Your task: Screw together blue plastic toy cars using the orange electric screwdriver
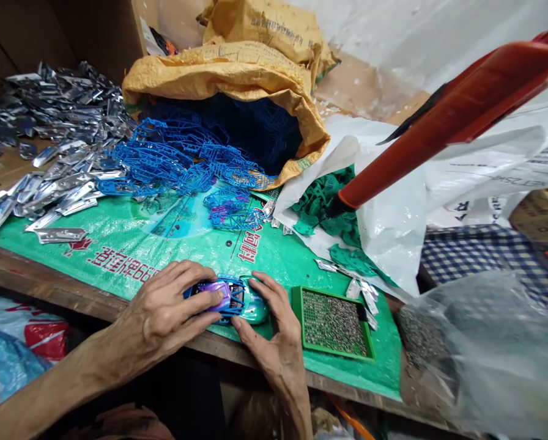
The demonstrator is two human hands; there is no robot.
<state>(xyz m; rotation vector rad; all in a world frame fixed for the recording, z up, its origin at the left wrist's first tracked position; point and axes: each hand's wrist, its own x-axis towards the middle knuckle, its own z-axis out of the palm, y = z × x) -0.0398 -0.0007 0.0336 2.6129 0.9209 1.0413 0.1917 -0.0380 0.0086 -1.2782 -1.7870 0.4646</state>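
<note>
Toy car (237,297), blue frame with purple and green parts, sits low over the green sheet (104,223), between both hands' fingers. Left hand (170,308) grips the purple end, fingers bent over it, thumb along the near side. Right hand (274,324) spans the green shell, fingertips at the far edge, thumb at the near edge. Neither is clenched; both grasp the car. Can't tell whether the parts are fully seated, since the fingers cover much of the joins.

Doing it well, my judgement: steady the frame with the left fingers, press the green shell evenly with the right, check the edges line up. Thin blue bars probably flex, so squeeze lightly and don't pinch one side only. Green tray (298,308) of screws (333,324) is just right of the right fingers, so watch that wrist.

Beyond the fingers: blue frames (155,159) spilling from a yellow sack (237,70); off the right fingertips, green parts (320,198) in a white bag (393,223), orange-red tool (411,131) over them.

Writing: sheet has red Chinese characters ahead of the left fingers, "99" among them. Yellow sack has small dark print, unreadable. White wrapping (489,162) far right of the fingers has black lettering, cut by folds. No brand readable.
</note>
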